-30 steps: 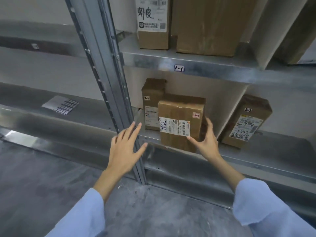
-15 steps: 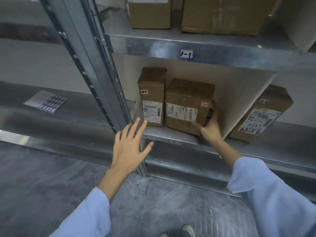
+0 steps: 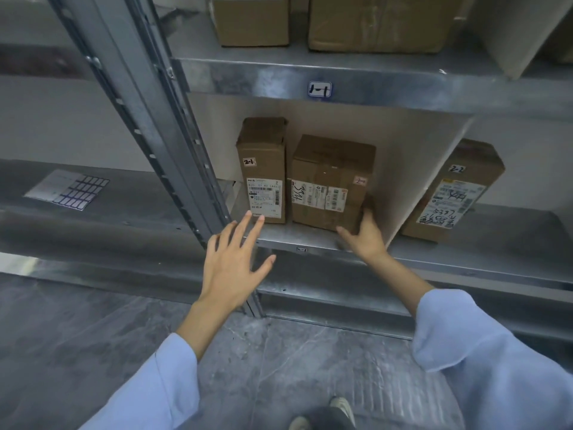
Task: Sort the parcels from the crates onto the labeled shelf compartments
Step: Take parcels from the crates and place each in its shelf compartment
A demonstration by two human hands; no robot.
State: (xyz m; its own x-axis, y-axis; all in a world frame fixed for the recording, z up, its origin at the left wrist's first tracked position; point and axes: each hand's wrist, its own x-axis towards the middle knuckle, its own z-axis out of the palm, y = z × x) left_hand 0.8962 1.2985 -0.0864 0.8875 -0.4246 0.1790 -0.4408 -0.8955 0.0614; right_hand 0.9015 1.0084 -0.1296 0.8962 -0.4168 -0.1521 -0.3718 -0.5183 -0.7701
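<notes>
A brown cardboard parcel (image 3: 331,181) with white labels and "3591" written on it stands on the lower shelf (image 3: 297,235) below the "1-1" tag (image 3: 320,89). My right hand (image 3: 364,235) grips its lower right corner, thumb along the front bottom edge. A taller narrow parcel (image 3: 262,169) marked "2-1" stands just left of it. My left hand (image 3: 232,262) hovers with spread fingers in front of the shelf edge, holding nothing; its fingertips overlap the tall parcel's bottom.
A white divider (image 3: 412,169) closes the compartment on the right; beyond it leans a parcel (image 3: 452,193) marked "2-2". Two boxes (image 3: 372,23) stand on the upper shelf. A steel upright (image 3: 148,119) rises at left, with a sticker sheet (image 3: 68,189) on the neighbouring shelf.
The parcel went deeper into the compartment and now stands on the shelf beside the tall one. My right hand slid down to its lower right corner. The view tilted down.
</notes>
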